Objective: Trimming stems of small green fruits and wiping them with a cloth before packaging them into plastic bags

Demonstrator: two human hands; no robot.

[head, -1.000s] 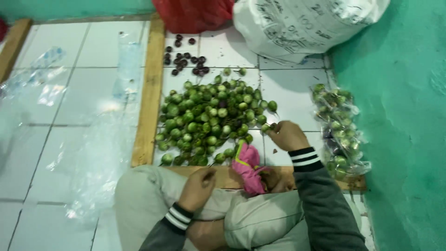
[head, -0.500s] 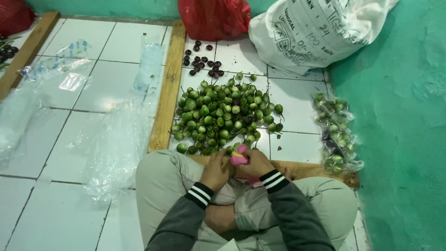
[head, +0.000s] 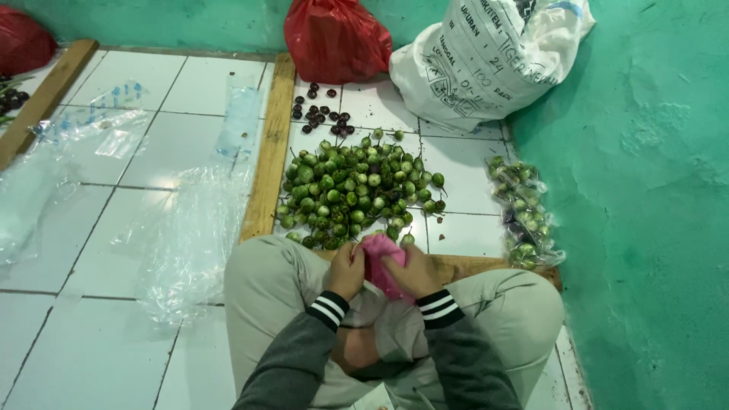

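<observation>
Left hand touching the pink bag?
Touching. The head view shows the left hand pinching the pink bag's edge, no gap; the right hand grips its other side.

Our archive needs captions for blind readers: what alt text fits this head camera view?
A person sitting cross-legged on white tiles holds a pink bag with the left hand and right hand, in front of a pile of small green fruits. Beyond lie dark purple fruits, a red bag and a white sack; clear plastic bags lie left.

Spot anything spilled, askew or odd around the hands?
Nothing looks damaged. Both hands, left hand and right hand, hold a pink bag. The green fruits lie loose on the floor tiles, with a few dark fruits scattered apart behind them.
</observation>
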